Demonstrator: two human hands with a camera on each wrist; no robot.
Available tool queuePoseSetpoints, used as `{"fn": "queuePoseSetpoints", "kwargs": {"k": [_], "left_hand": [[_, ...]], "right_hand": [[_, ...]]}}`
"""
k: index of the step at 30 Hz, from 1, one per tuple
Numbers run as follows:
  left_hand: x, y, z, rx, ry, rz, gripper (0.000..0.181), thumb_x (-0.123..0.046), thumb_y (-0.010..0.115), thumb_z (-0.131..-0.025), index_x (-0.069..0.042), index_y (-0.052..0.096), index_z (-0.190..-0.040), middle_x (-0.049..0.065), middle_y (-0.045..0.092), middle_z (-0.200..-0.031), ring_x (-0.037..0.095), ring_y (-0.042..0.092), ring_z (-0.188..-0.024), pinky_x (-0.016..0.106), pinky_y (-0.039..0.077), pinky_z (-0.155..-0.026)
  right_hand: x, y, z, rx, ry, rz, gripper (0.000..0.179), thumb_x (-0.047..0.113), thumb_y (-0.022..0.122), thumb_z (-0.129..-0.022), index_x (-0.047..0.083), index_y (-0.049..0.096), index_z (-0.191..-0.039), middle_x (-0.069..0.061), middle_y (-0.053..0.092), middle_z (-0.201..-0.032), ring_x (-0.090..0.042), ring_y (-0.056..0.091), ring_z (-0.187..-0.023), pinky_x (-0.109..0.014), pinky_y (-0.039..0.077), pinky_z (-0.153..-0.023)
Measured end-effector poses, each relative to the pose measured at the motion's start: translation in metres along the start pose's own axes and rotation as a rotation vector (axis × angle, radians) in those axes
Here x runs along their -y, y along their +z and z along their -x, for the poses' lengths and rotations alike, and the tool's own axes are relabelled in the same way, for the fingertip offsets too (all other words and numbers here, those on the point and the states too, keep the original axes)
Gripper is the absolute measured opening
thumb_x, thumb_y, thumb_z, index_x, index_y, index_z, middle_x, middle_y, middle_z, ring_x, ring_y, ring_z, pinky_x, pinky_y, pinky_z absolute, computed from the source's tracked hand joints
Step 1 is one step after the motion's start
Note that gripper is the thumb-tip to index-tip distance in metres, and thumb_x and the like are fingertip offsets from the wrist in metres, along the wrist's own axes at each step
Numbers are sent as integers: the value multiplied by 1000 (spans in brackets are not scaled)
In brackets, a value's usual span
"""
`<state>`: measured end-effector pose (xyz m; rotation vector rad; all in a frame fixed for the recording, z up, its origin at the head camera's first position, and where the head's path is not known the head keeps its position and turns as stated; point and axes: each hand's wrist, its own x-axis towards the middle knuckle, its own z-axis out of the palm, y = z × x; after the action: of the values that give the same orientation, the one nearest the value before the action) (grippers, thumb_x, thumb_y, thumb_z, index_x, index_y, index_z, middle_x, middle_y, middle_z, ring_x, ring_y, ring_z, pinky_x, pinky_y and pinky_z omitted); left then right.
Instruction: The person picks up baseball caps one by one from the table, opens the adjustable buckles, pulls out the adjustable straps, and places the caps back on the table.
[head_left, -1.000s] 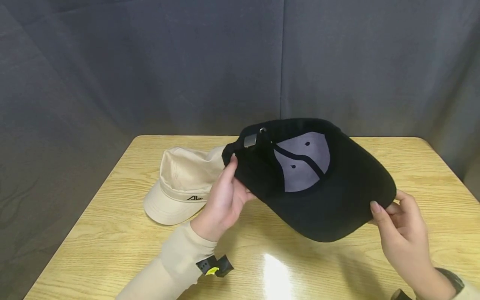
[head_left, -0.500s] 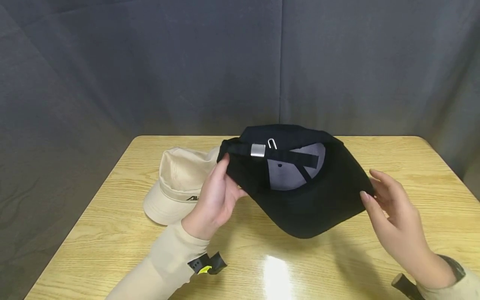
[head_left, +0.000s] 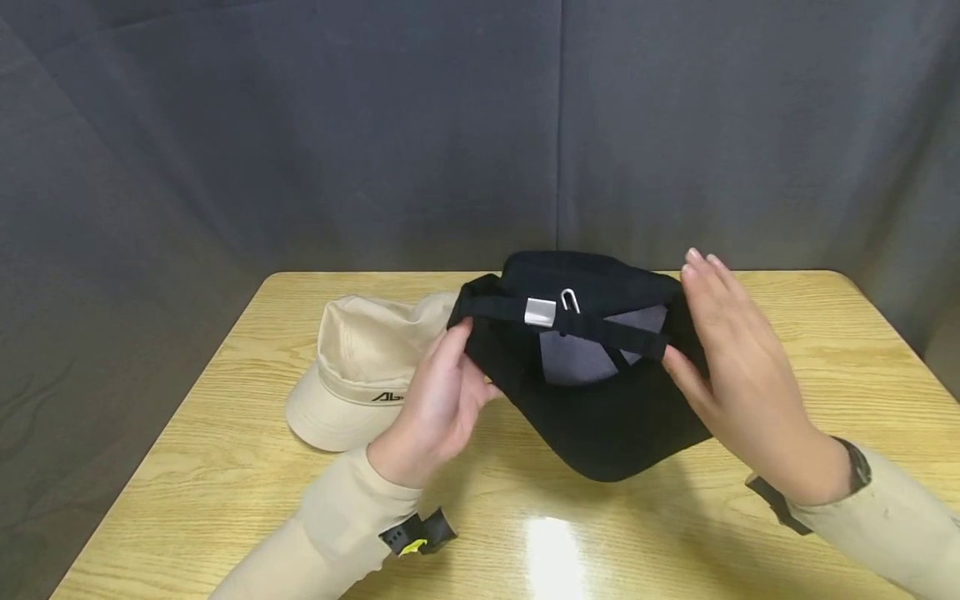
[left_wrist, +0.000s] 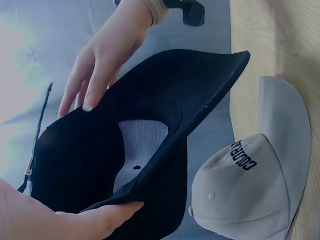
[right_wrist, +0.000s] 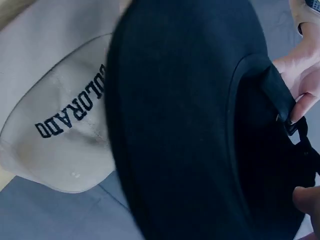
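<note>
A black cap (head_left: 615,425) is held above the table, its underside and grey lining facing me. My left hand (head_left: 442,400) grips its left edge, thumb over the rim. A black strap (head_left: 626,335) with a silver buckle (head_left: 540,312) crosses the opening, beside a metal loop (head_left: 570,300). At the right side my right hand (head_left: 750,367) has its fingers straight, its thumb by the strap's end. In the left wrist view, a digit of the right hand (left_wrist: 107,55) touches the black cap (left_wrist: 65,160).
A beige cap (head_left: 352,367) rests on the wooden table (head_left: 210,467), behind my left hand. Both wrist views show a pale cap (left_wrist: 245,195) lettered COLORADO; I cannot tell if it is the same one. A dark curtain (head_left: 450,125) hangs behind the table.
My right hand has left the visor, moved left and up, and straightened its fingers near the strap end. The black cap has tilted, bringing buckle and strap into fuller view.
</note>
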<state>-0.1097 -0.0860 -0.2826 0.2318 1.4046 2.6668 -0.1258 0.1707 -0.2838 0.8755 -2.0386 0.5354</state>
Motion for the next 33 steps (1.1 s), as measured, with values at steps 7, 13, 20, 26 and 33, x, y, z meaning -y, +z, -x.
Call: {"fn": "queuePoseSetpoints", "kwargs": {"k": [7, 13, 20, 26, 33], "left_hand": [[2, 2, 1, 23, -10, -21, 43, -23, 28, -106, -3, 35, -143, 16, 45, -138, 24, 46, -124, 57, 40, -94], [6, 4, 3, 28, -8, -42, 44, -22, 29, -106, 0, 35, -143, 18, 44, -140, 23, 46, -124, 58, 38, -97], [13, 6, 6, 35, 7, -72, 44, -21, 34, -105, 2, 38, -141, 17, 50, -133, 24, 50, -119, 53, 43, -92], [15, 8, 9, 34, 4, -112, 44, -22, 36, -104, 3, 40, -141, 18, 49, -133, 26, 49, -120, 51, 44, -93], [12, 12, 11, 71, -24, -146, 43, -23, 36, -104, 2, 42, -138, 11, 56, -119, 17, 56, -104, 44, 48, -84]], "right_hand": [[2, 6, -9, 11, -37, -5, 57, 42, 38, -104, -3, 46, -139, -24, 45, -143, -43, 38, -134, -54, 26, -111], [4, 10, -13, 21, -48, -26, 60, 12, 71, -88, 3, 47, -142, -19, 44, -146, -40, 37, -136, -64, 29, -104], [9, 12, -18, 16, -21, -50, 51, 44, 39, -104, 9, 54, -138, -19, 53, -137, -36, 43, -132, -64, 31, -103], [14, 11, -24, -7, 1, -110, 50, 38, 39, -104, -2, 60, -126, -21, 60, -127, -36, 52, -122, -45, 32, -110], [15, 18, -28, -155, -36, -175, 37, 27, 46, -104, -1, 66, -118, -19, 67, -113, -25, 61, -113, -27, 39, -104]]}}
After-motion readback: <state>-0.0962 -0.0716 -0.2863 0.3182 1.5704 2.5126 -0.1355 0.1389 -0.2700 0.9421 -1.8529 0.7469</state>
